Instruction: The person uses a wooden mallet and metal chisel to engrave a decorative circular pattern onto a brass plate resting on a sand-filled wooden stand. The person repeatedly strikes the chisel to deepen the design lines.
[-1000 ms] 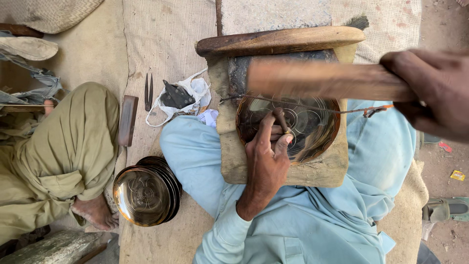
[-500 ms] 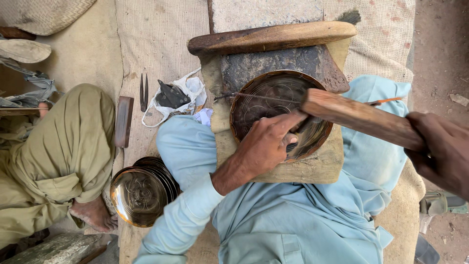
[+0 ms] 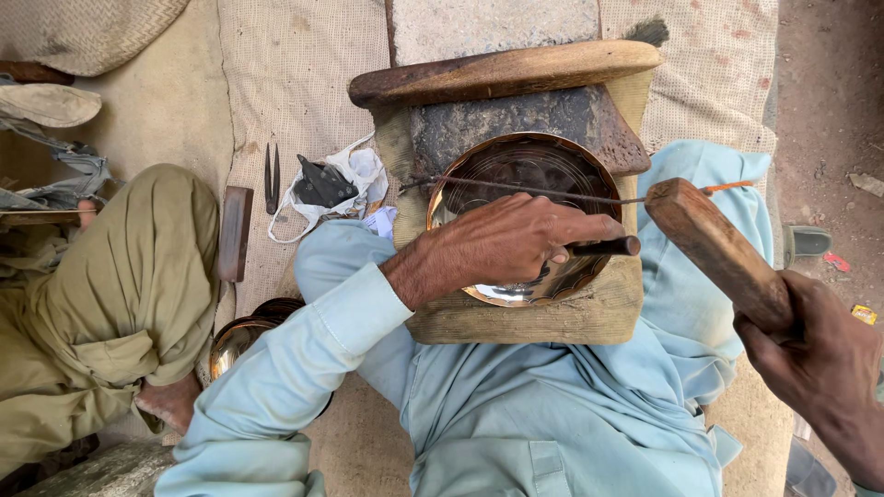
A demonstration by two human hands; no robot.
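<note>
A shiny brass-coloured metal plate [image 3: 516, 170] lies on a wooden work block [image 3: 516, 317] between my knees. My left hand [image 3: 506, 244] rests over the plate's near half, gripping a dark metal punch [image 3: 603, 247] that points right. My right hand [image 3: 815, 359] holds a thick wooden mallet [image 3: 714, 248] raised to the right of the plate, its head near the punch's end. A thin metal rod [image 3: 516, 187] lies across the plate.
A curved wooden plank [image 3: 497, 74] and a dark iron block [image 3: 516, 120] back the work block. A stack of metal plates [image 3: 244, 336], a wooden bar [image 3: 235, 230], small shears [image 3: 272, 175] and a white bag [image 3: 345, 184] lie left. Another person's leg [image 3: 120, 276] sits beside.
My left hand has shifted right across the plate and now shows the punch. The mallet has swung down and rightward from above the plate.
</note>
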